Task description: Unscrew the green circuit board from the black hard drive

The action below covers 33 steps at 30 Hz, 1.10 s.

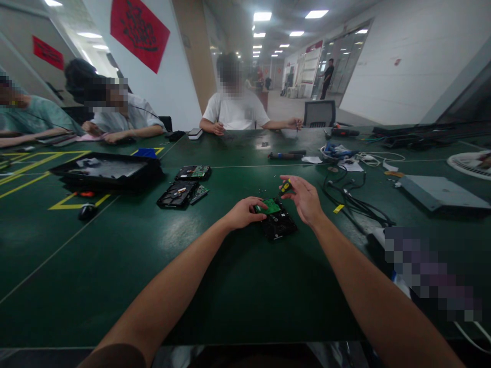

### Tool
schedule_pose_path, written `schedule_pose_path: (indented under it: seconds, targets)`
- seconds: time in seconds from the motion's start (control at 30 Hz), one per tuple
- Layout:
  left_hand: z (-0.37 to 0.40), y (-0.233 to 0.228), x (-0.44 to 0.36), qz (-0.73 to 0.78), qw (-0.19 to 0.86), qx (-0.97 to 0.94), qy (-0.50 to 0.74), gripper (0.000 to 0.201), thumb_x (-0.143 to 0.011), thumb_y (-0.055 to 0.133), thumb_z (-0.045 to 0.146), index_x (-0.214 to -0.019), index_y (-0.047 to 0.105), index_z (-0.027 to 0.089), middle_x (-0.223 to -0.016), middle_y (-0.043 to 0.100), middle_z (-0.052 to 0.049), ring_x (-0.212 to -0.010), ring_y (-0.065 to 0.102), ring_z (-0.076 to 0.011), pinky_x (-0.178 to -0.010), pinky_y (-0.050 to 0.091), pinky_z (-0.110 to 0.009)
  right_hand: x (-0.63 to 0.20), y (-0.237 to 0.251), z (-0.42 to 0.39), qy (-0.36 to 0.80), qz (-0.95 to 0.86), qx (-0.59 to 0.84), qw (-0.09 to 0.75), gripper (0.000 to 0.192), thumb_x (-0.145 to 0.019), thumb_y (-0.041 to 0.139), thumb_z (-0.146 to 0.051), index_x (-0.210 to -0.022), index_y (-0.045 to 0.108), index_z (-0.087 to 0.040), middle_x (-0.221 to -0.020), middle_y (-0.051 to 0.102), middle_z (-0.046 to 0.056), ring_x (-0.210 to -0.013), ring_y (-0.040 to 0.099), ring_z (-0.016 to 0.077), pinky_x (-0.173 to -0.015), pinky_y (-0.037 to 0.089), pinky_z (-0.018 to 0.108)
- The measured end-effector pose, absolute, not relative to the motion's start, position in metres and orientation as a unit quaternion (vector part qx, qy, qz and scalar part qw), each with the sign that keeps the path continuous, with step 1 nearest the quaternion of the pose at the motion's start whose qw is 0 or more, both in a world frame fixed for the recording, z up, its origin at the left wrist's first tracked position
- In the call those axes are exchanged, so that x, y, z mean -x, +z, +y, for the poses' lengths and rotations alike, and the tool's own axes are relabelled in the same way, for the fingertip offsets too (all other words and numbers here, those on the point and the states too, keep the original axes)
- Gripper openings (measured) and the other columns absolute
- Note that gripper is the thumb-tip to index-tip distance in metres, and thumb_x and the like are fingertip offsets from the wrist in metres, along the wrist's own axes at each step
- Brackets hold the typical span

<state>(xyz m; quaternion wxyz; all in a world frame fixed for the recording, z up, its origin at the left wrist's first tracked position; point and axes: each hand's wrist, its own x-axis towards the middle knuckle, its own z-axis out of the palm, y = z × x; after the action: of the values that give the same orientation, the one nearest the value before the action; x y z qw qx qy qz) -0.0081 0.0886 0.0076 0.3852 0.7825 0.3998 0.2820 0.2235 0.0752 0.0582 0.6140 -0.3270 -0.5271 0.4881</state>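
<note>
Holding a green circuit board (271, 206) by its left edge, the left hand (243, 213) is pinched narrow on it; board sits atop a black hard drive (279, 225) at table centre, approx 12 o'clock from the wearer. Right hand (305, 198), at 1 o'clock, grips a small yellow-black screwdriver (285, 187), tip hidden.

Risks, as judged:
- Board is thin, rigid, flat; lifted by one edge it could flex or snag if any fastener remains. Cannot tell whether any does.
- Tiny screws (264, 191) lie loose just beyond drive at 12 o'clock; smooth green table (215, 286) lets them roll, and a sleeve or wrist could sweep them off.
- Driver tip near board w/ exposed components: slip may scratch.

Drive: matte black, boxy metal casing. Cables (351, 202) at 2 o'clock, glossy, tangled.
</note>
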Motion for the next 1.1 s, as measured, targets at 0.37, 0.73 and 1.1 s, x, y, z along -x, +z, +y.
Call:
schedule_pose_path:
  seconds: [0.37,0.73,1.1]
  targets:
    - [0.0874,0.01,0.008,0.405,0.39,-0.779,0.278,0.034,-0.08,0.081,0.033,-0.111,0.076,0.023,-0.144,0.056,-0.009,-0.073,0.058,-0.0103,-0.071,0.053,-0.03,-0.221,0.0578,0.073,0.522,-0.507,0.305,0.614,0.029,-0.089,0.07,-0.053,-0.095,0.071,-0.025,-0.1,0.07,0.004,-0.088,0.07,0.0191,-0.065,0.059,0.03]
    - [0.0881,0.008,0.0072,0.405,0.395,-0.776,0.279,0.034,-0.08,0.081,0.031,-0.112,0.075,0.022,-0.144,0.056,-0.01,-0.071,0.057,-0.0092,-0.069,0.052,-0.028,-0.221,0.0583,0.0728,0.502,-0.507,0.324,0.622,0.024,-0.084,0.077,-0.047,-0.091,0.07,-0.025,-0.092,0.067,0.001,-0.086,0.065,0.0169,-0.063,0.058,0.027]
    - [0.0888,0.0076,0.008,0.404,0.389,-0.78,0.279,0.033,-0.08,0.081,0.031,-0.112,0.076,0.022,-0.145,0.056,-0.01,-0.073,0.057,-0.0099,-0.071,0.052,-0.029,-0.2236,0.0578,0.0752,0.509,-0.519,0.316,0.609,0.031,-0.09,0.068,-0.052,-0.104,0.075,-0.025,-0.099,0.07,0.005,-0.094,0.068,0.02,-0.067,0.059,0.029]
